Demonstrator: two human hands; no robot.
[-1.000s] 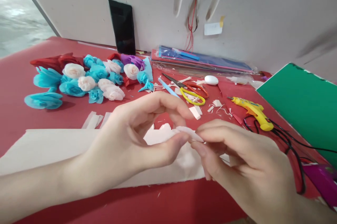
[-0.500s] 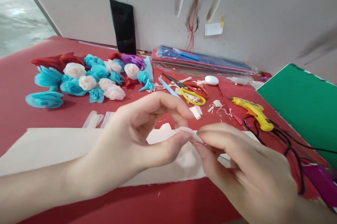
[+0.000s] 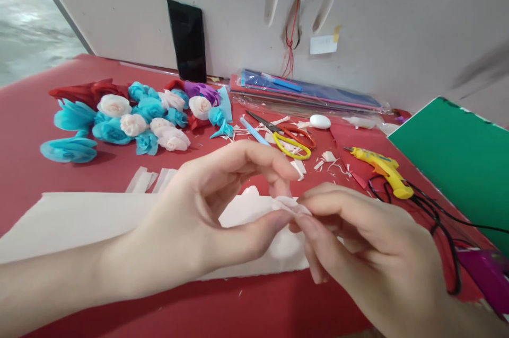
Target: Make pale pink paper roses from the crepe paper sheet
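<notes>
A small pale pink crepe-paper petal (image 3: 292,205) is pinched between my two hands above a white sheet (image 3: 95,216). My left hand (image 3: 214,211) has its thumb against the petal's left side, with the index finger arched above. On the petal's right edge, my right hand (image 3: 366,242) presses thumb and index fingertips together. Behind the left fingers, another bit of pale paper (image 3: 250,190) shows in part on the sheet. Pale paper strips (image 3: 141,180) lie at the sheet's back edge.
Blue, white, red and purple paper flowers (image 3: 147,110) fill the back left. Scissors (image 3: 292,144) lie among paper scraps. A yellow glue gun (image 3: 384,168) with a black cord rests at right, by a green board (image 3: 457,163). A phone (image 3: 186,41) leans on the wall.
My right fingers have shifted on the petal, and its edge now looks more folded. The thin dark line seen under my right fingers no longer shows. My left hand stays nearly in place.
</notes>
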